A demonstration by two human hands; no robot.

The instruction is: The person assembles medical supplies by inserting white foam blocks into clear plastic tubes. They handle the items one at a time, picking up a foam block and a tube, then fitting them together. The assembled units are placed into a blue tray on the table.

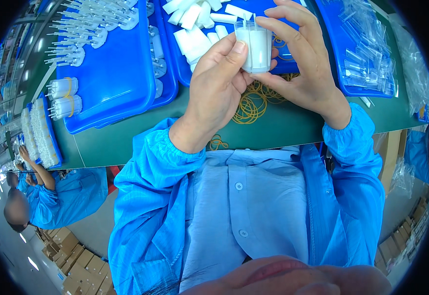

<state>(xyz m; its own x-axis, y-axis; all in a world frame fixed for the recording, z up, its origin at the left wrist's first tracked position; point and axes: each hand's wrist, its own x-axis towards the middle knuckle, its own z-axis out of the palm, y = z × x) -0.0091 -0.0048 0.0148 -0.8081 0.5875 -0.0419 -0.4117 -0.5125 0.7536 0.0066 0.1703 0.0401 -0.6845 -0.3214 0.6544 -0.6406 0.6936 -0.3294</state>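
I see the clear cylinder with white inside [257,51] at the upper centre of the frame, held upright between both hands. The left hand [218,78] has its thumb and fingers clamped on its side. The right hand [298,59] curves around the other side, its thumb and forefinger wide apart; whether they press on it, I cannot tell. Below the hands, yellow rubber bands [250,107] lie on the green table [278,133]. White pieces [192,43] are behind the left hand.
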